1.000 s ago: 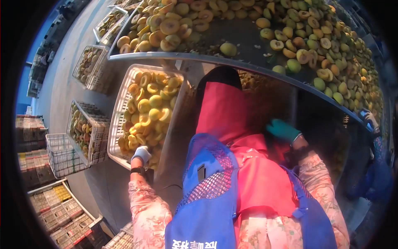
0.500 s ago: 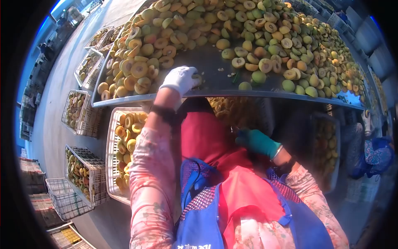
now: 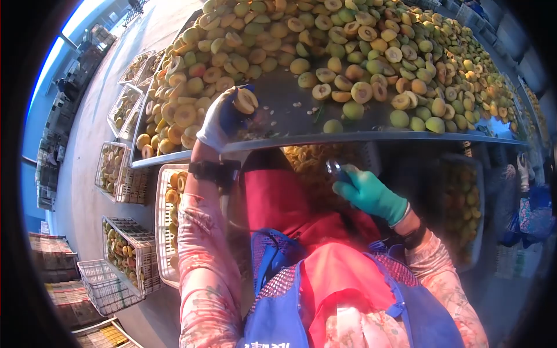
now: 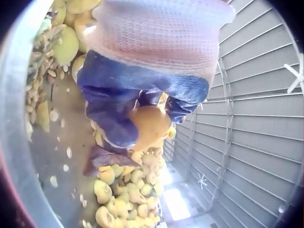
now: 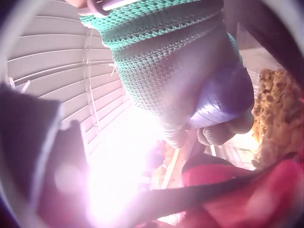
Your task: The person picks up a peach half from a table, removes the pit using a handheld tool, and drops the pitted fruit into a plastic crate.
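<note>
My left hand (image 3: 219,119), in a white glove with a blue palm, holds a peach half (image 3: 246,101) above the front of the metal table (image 3: 278,95). The cut face with its stone hollow shows in the head view; in the left wrist view the blue fingers (image 4: 111,123) curl round its smooth yellow skin (image 4: 151,124). Low in front of the lap, my right hand (image 3: 374,194) wears a green glove and grips a small tool with a shiny metal tip (image 3: 333,167). Its handle is hidden in the fist. Glare washes out part of the right wrist view.
Heaped peach halves (image 3: 394,55) cover the back and sides of the table, whose raised metal edge (image 3: 360,137) runs before me. Beneath sit cut yellow pieces (image 3: 310,159). A white crate (image 3: 165,232) stands by my left arm, more crates (image 3: 125,255) beyond. Another person (image 3: 531,211) works at right.
My left hand went from the crate up to the table, then shifted left, with a peach half now showing in it. The right hand moved inward and its tool's metal tip came into sight.
</note>
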`<action>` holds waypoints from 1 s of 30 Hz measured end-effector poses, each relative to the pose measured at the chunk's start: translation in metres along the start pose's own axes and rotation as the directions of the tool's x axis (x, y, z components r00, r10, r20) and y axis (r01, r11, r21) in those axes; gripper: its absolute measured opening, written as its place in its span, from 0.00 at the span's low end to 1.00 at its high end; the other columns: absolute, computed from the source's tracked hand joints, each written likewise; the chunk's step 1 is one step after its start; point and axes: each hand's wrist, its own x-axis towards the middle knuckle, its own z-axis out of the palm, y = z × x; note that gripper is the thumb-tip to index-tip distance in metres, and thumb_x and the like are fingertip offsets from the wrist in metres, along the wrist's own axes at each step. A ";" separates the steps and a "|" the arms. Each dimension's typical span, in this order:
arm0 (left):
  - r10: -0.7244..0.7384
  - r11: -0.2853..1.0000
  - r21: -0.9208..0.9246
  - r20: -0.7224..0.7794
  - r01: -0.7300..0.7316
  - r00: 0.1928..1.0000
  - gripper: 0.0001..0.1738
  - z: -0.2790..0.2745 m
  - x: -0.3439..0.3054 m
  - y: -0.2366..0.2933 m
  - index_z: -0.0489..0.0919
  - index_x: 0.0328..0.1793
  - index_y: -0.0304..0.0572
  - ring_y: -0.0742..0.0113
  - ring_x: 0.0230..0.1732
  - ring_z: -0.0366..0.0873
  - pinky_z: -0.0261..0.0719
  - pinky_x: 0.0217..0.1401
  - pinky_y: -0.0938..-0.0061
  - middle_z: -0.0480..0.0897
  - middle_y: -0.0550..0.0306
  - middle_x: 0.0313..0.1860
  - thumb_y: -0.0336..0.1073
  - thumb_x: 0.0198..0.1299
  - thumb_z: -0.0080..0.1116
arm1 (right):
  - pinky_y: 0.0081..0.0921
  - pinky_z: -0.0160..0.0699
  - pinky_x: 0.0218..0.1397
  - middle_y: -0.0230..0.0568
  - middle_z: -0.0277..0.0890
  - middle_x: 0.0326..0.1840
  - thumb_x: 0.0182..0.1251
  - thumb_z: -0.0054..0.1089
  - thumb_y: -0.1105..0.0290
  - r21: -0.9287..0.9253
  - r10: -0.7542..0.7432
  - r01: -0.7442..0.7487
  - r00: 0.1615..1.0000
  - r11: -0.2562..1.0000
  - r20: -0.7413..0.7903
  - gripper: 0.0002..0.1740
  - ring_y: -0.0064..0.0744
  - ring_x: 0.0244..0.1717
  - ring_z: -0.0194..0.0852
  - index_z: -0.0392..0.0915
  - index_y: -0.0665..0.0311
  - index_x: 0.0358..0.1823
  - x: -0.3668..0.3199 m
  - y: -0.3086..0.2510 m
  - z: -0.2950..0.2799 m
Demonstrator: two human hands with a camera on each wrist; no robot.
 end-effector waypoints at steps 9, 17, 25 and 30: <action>0.439 0.468 0.789 0.185 -0.399 0.879 0.19 0.138 -0.062 -0.062 0.74 0.60 0.38 0.64 0.49 0.83 0.80 0.56 0.72 0.83 0.53 0.51 0.26 0.63 0.60 | 0.45 0.78 0.44 0.62 0.81 0.37 0.74 0.59 0.59 -0.006 -0.356 0.362 0.912 0.932 -0.202 0.20 0.63 0.42 0.82 0.74 0.71 0.53 0.029 -0.040 0.020; 0.188 0.976 -0.093 -0.094 -0.197 0.978 0.14 0.168 -0.077 -0.101 0.76 0.58 0.38 0.63 0.51 0.81 0.79 0.55 0.73 0.82 0.53 0.51 0.24 0.67 0.55 | 0.40 0.80 0.37 0.60 0.82 0.35 0.71 0.62 0.66 0.028 -0.368 0.413 0.837 0.910 -0.405 0.16 0.58 0.40 0.85 0.75 0.71 0.50 0.023 -0.024 0.036; 0.453 0.768 0.582 -0.196 -0.269 0.870 0.16 0.212 -0.087 -0.120 0.79 0.59 0.36 0.68 0.49 0.79 0.78 0.49 0.79 0.81 0.53 0.46 0.25 0.65 0.56 | 0.34 0.80 0.37 0.50 0.82 0.31 0.70 0.62 0.68 0.248 -0.270 0.407 0.854 0.879 -0.445 0.13 0.37 0.32 0.82 0.76 0.72 0.45 0.021 -0.004 0.045; 0.566 0.705 0.561 -0.077 -0.433 0.821 0.17 0.194 -0.082 -0.123 0.75 0.62 0.31 0.68 0.43 0.78 0.79 0.51 0.76 0.80 0.54 0.44 0.36 0.76 0.49 | 0.33 0.79 0.38 0.49 0.81 0.31 0.70 0.63 0.65 0.114 -0.283 0.341 0.893 0.933 -0.350 0.15 0.37 0.32 0.82 0.75 0.71 0.45 -0.001 -0.003 0.042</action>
